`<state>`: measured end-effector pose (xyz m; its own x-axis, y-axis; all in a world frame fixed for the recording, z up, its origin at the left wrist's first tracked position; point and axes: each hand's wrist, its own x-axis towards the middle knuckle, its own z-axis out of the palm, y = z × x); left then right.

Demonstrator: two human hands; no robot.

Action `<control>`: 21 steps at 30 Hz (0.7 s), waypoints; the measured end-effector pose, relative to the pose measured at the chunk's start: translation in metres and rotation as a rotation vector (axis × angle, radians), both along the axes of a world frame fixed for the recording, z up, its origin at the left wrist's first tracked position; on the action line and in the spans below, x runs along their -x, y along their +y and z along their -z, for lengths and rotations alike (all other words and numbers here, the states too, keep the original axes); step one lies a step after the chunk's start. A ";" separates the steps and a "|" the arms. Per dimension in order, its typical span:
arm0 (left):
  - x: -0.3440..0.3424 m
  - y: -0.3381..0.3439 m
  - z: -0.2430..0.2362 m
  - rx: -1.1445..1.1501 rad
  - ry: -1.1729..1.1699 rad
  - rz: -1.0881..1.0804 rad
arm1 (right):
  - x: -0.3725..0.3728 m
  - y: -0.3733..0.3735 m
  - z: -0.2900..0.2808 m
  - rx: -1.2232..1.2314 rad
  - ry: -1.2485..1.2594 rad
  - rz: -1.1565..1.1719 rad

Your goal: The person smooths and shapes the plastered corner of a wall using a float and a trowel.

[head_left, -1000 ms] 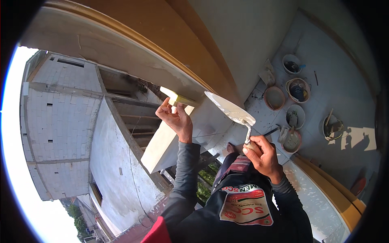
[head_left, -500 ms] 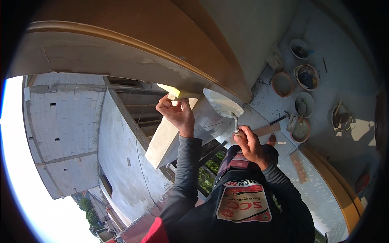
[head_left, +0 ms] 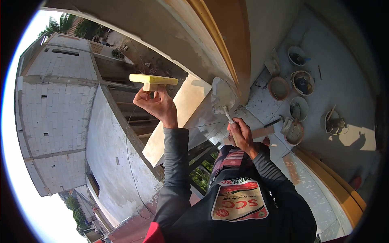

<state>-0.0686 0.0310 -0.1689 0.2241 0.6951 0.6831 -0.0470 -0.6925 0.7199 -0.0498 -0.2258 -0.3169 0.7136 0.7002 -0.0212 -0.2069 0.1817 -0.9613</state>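
My left hand (head_left: pixel 157 105) is raised and grips a yellow plastering float (head_left: pixel 153 79) by its wooden handle, flat side up, held out in the air beyond the ledge. My right hand (head_left: pixel 240 134) holds the handle of a steel trowel (head_left: pixel 223 95) whose grey blade points up toward the underside of the plastered beam (head_left: pixel 170 36). The blade sits close to the edge where grey plaster meets an orange-brown band (head_left: pixel 227 32). Both forearms wear dark grey sleeves.
Several round buckets and pans (head_left: pixel 302 83) with tools stand on the grey floor at right. A pale plank (head_left: pixel 178 117) slopes below my hands. An unfinished white block building (head_left: pixel 52 121) stands far below at left. An orange beam (head_left: pixel 336 186) runs along the lower right.
The view has tilted up toward the beam. My left hand has lifted the float up and outward to the left; the trowel blade has turned from flat to pointing upward.
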 end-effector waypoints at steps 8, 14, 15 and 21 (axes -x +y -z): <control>0.060 -0.029 0.002 0.041 0.061 0.012 | 0.029 0.063 0.019 -0.178 0.232 0.021; 0.050 -0.050 0.006 0.133 0.131 0.098 | 0.047 0.072 0.055 -0.214 0.467 -0.026; 0.039 -0.055 0.009 0.155 0.059 0.167 | 0.052 0.068 0.066 -0.210 0.516 -0.033; -0.002 -0.062 0.033 0.225 0.053 0.283 | 0.049 0.032 0.076 -0.104 0.475 -0.065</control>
<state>-0.0665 -0.0312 -0.2015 0.4595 0.7322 0.5027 -0.1727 -0.4816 0.8592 -0.0986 -0.1942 -0.3933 0.5971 0.7584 -0.2616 -0.6321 0.2439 -0.7355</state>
